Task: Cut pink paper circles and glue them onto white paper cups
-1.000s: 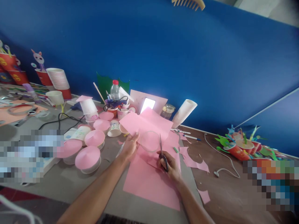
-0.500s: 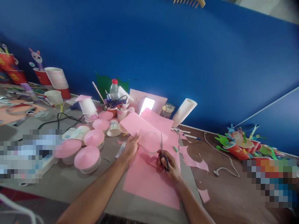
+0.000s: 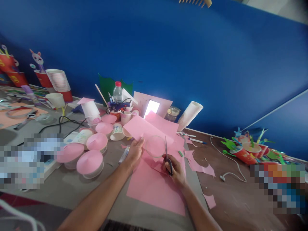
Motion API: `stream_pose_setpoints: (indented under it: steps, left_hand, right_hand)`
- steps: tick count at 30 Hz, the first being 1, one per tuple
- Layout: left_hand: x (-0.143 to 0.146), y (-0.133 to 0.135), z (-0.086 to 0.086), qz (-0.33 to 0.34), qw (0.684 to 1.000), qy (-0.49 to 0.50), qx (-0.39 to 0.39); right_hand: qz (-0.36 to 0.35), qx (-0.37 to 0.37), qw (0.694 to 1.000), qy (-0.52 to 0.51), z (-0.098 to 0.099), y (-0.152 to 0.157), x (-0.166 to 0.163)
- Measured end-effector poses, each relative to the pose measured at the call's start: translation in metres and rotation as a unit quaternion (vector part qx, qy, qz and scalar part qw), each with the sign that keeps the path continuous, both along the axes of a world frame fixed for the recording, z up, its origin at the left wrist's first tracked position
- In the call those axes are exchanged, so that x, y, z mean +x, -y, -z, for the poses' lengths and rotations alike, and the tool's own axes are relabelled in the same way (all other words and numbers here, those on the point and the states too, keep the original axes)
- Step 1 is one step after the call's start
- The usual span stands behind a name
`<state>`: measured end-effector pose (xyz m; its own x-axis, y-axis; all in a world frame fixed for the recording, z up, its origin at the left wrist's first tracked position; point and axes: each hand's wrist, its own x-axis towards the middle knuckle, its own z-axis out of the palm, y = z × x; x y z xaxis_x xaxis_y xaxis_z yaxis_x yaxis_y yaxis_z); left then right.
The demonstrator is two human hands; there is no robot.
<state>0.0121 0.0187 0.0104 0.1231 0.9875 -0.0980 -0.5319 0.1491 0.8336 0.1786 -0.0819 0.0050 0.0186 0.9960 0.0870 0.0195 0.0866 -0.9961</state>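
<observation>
So we pinch the pink sheet point(image 3: 144, 128) w/ our left hand point(image 3: 134, 152), keeping it taut; right hand point(image 3: 174, 168) clamped round scissors point(image 3: 166, 150), blades up beside the clear ring point(image 3: 155, 146).

The handles of the scissors point(image 3: 166, 147) were buried in the right hand point(image 3: 174, 168). Just left of the scissors, the left hand point(image 3: 134, 152) covered the pinched edge of the pink paper point(image 3: 144, 130). Far left, a pixelated patch point(image 3: 31, 160) hid things; far right, a second patch point(image 3: 279, 186) did likewise. High above, the top edge clipped a comb point(image 3: 196, 3).

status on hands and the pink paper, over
Left hand pinching pink sheet. Right hand shut on scissors, blades at sheet. Pink-topped cups crowd left.
</observation>
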Motion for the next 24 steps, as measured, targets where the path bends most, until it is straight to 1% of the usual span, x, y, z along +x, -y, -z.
stream_pose_setpoints:
  steps: [8, 12, 19, 24]
  left_hand:
    - [-0.002, -0.003, -0.007, -0.012, 0.999, 0.028, -0.018]
    - [-0.004, -0.005, -0.007, -0.018, 0.998, 0.049, -0.032]
    - [-0.005, -0.010, 0.000, -0.032, 0.997, 0.069, -0.011]
    - [-0.004, -0.012, 0.005, -0.039, 0.997, 0.069, -0.019]
  right_hand:
    - [-0.013, -0.013, 1.000, 0.016, 0.003, 0.000, 0.001]
    - [-0.019, -0.021, 0.999, 0.038, 0.004, 0.002, 0.003]
    - [-0.035, -0.030, 0.996, 0.073, 0.004, 0.004, 0.005]
    - [-0.038, -0.029, 0.996, 0.075, 0.006, 0.005, 0.004]
